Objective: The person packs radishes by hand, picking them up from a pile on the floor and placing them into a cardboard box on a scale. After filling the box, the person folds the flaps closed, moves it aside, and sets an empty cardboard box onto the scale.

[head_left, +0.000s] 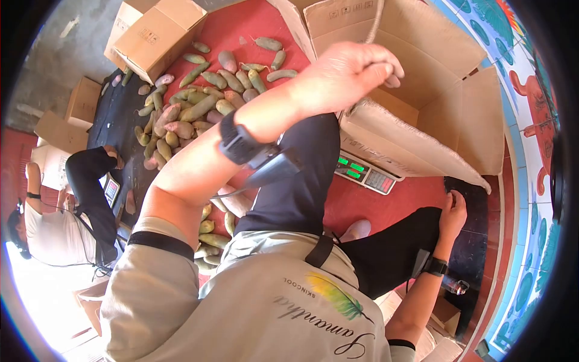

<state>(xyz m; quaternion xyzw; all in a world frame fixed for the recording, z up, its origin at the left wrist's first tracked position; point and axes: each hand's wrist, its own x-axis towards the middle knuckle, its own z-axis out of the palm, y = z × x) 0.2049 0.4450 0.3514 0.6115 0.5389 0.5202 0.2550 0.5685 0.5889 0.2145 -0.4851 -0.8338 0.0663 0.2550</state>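
My left hand (356, 71) is held above the near edge of a large open cardboard box (416, 130), its fingers loosely curled, with nothing visible in them. No contents show in the visible part of the box. A digital scale (366, 171) with lit green displays juts out from below the box. My right hand (452, 218) rests by my right knee, fingers loosely bent and holding nothing I can see. Left of my left forearm, greenish and pinkish root vegetables (199, 108), like long radishes, lie heaped on the red floor (226, 24).
More of these roots (211, 238) lie under my left arm. At the far left another person (63, 232) sits by a second scale (111, 190). Cardboard boxes (158, 37) stand at the upper left. A painted tile wall (525, 181) bounds the right side.
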